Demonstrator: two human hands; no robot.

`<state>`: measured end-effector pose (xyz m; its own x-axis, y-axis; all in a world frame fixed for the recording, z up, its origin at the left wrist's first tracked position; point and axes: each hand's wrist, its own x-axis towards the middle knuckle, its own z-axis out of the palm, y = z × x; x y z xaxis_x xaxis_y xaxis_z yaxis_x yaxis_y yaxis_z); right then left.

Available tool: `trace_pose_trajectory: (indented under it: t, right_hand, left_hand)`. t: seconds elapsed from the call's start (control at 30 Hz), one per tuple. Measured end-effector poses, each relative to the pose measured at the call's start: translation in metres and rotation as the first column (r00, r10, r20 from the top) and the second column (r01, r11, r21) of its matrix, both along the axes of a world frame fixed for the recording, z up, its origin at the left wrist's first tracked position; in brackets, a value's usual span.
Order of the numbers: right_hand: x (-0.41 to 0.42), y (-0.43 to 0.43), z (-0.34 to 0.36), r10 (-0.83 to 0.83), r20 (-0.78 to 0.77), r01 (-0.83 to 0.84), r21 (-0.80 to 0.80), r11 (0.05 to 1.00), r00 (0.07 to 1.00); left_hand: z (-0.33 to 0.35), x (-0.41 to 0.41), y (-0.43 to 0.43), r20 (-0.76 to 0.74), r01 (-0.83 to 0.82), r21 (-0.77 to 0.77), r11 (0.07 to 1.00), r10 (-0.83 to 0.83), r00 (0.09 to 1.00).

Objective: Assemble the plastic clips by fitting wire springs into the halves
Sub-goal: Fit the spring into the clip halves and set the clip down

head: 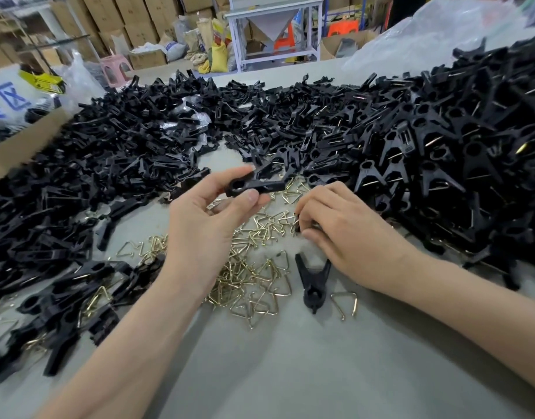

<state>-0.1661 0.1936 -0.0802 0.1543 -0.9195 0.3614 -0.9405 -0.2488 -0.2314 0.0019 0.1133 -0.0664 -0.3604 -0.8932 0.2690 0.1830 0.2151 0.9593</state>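
Clip half, pinched crosswise in your left fingers, lies just left of your right fingers, which curl among the springs, grip unclear.

You've got one wide-angle view, riding on your head and tilted forward and down over the grey table. It's close in: your left hand and right hand sit mid-frame, near enough to see the hole in the black clip half the left one pinches. Forearms come in from the bottom edge, and stacked cardboard boxes show way off at the top.
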Motion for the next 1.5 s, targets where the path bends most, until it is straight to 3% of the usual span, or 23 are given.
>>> trace_pose_trajectory:
  t: [0.1,0.2,0.23,0.33,0.37,0.43,0.77,1.0,1.1,1.23,1.4,1.5]
  right_hand:
    - [-0.004,0.006,0.006,0.029,0.224,-0.009,-0.086,0.996,0.974]
    - [-0.008,0.009,0.008,-0.001,0.474,0.057,-0.103,0.993,0.88]
    - [-0.008,0.01,0.008,-0.02,0.6,0.069,-0.059,0.996,0.8]
    - [-0.009,0.01,0.012,-0.047,0.946,-0.002,0.051,0.999,0.321]
    - [-0.011,0.009,0.013,-0.05,0.975,-0.009,0.053,0.999,0.218]
    - [-0.013,0.008,0.015,-0.049,0.989,-0.022,0.053,0.998,0.138]
    - [-0.01,0.007,0.016,-0.093,0.995,-0.017,0.094,0.995,0.036]
    - [-0.008,0.01,0.017,-0.081,0.984,-0.03,0.087,0.996,0.158]
    - [-0.008,0.009,0.017,-0.103,0.983,-0.013,0.106,0.994,0.151]
    - [-0.007,0.009,0.016,-0.121,0.99,0.038,0.119,0.992,0.066]
    - [-0.004,0.011,0.014,-0.127,0.976,0.097,0.111,0.989,0.179]
    - [-0.004,0.011,0.016,-0.148,0.986,0.034,0.146,0.989,0.073]
  left_hand:
    - [0.0,-0.001,0.001,0.042,-0.001,-0.066,0.998,0.004,0.999]
    - [0.001,-0.003,0.004,0.086,0.027,-0.082,0.996,-0.02,0.996]
    - [0.001,-0.003,0.004,0.103,0.037,-0.08,0.996,-0.029,0.994]
    - [-0.001,-0.003,0.006,0.177,0.049,-0.106,0.993,-0.03,0.984]
    - [-0.001,-0.003,0.007,0.202,0.05,-0.119,0.992,-0.025,0.979]
    - [0.0,-0.004,0.008,0.227,0.058,-0.138,0.989,-0.025,0.974]
    - [0.0,-0.007,0.013,0.223,0.143,-0.13,0.981,-0.111,0.969]
    - [-0.001,-0.008,0.016,0.211,0.209,-0.14,0.968,-0.177,0.961]
    - [-0.003,-0.007,0.014,0.271,0.2,-0.149,0.968,-0.155,0.95]
    - [-0.006,-0.008,0.012,0.354,0.187,-0.154,0.97,-0.123,0.927]
    - [-0.011,-0.008,0.011,0.397,0.199,-0.152,0.968,-0.124,0.909]
    - [-0.01,-0.007,0.012,0.38,0.214,-0.134,0.968,-0.15,0.913]
